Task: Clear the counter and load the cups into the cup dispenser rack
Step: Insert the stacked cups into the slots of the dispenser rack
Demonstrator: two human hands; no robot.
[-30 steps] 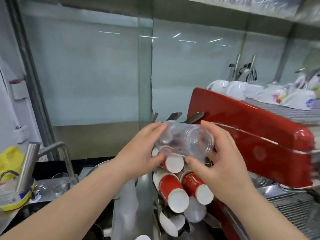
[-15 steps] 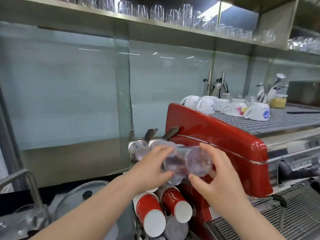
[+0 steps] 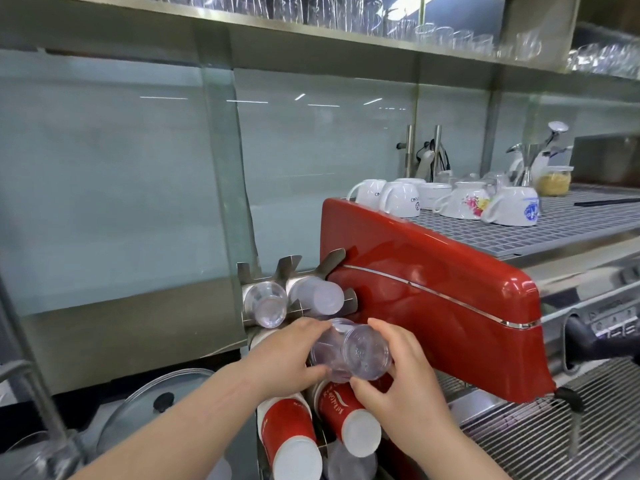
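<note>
Item: stack of clear plastic cups (image 3: 349,351), lying on its side, base toward the camera; held between both hands in front of the cup dispenser rack (image 3: 294,271), at the rack's middle row, just left of the red espresso machine (image 3: 433,306)

Left hand (image 3: 280,355): fingers over the top of the stack, thumb beneath it; grasping the clear cups on their left side

Right hand (image 3: 398,386): fingers curled round the stack's right side, thumb at its near lower edge; likewise grasping the cups

Rack contents, upper row: one column of clear cups (image 3: 268,306) at left; one column of frosted plastic cups (image 3: 320,299) just beside it at right; both bases facing out

Rack contents, lower row: two columns of red paper cups with white bases, left one (image 3: 291,441) and right one (image 3: 343,420), side by side below the hands; whether the held stack touches them cannot be told

Surroundings: white ceramic cups (image 3: 450,199) upside down on the grid atop the espresso machine; rows of glasses (image 3: 346,12) on the steel shelf above; a glass pot lid (image 3: 156,403) near left; a glass partition (image 3: 225,168) behind the rack
</note>
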